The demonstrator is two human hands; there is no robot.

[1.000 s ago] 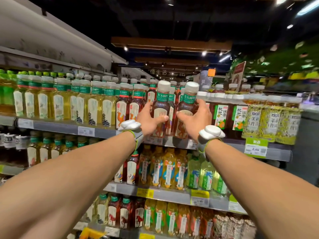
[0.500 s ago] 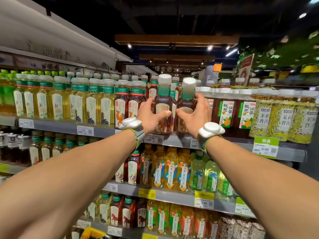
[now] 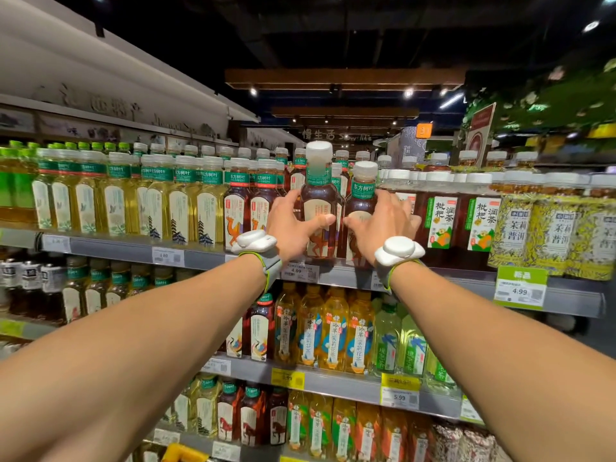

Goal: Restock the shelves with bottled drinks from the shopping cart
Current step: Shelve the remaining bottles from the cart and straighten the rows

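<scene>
**Two dark tea bottles held at the top shelf's front edge**

Both arms reach up and forward to the top shelf [image 3: 133, 250]. The left hand [image 3: 293, 225] grips the left bottle [image 3: 318, 195], a dark tea bottle with a white cap and a green neck band. Its thumb lies across the cream label and its fingers [image 3: 283, 203] are curled round the bottle's left side. The right hand [image 3: 383, 228] holds the right bottle [image 3: 361, 195], which is of the same kind. Here too the thumb crosses the label, and the fingers are wrapped round the bottle's right side.

Both bottles are upright and just beside each other, at the front edge of the shelf. The left bottle's cap is higher than the right one's. The hands hide the bases, so I cannot tell whether either bottle is resting on the shelf.

They sit between the camel-label bottles [image 3: 236, 208] on the left and the loquat-tea bottles [image 3: 440, 215] on the right. Each wrist wears a white wristband device [image 3: 255, 241]. A price tag [image 3: 296, 271] hangs on the shelf lip below the hands.
</scene>
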